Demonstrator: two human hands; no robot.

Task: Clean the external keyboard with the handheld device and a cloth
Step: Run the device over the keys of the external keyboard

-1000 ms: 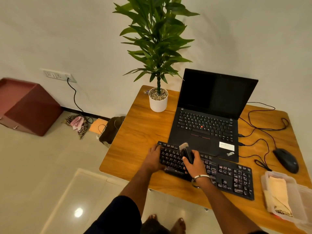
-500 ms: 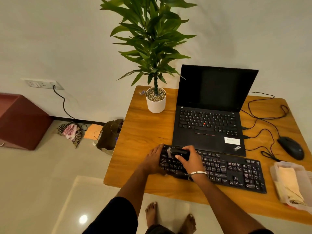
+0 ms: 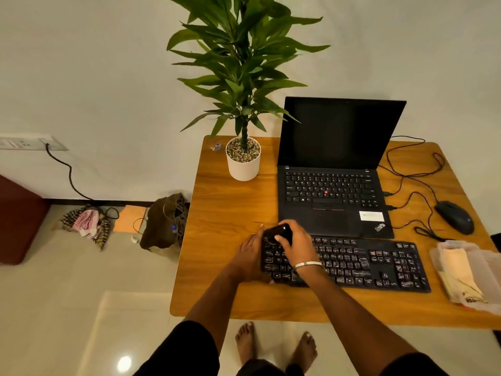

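— Now the right hand (image 3: 294,242) has slid the small black handheld device (image 3: 279,232) up to the keyboard (image 3: 352,263)'s far left corner.

— Fingers?

— Curled around it. The left hand (image 3: 248,256) lies flat, maybe steadying the long, bumpy keyboard running left to right on the smooth wooden table (image 3: 230,207).

left hand (image 3: 250,253) flat, fingers straight, pressing down | right hand (image 3: 294,246) grip curled, wrist bent

keyboard (image 3: 366,263) left end: under hands | container (image 3: 488,270): cut by edge
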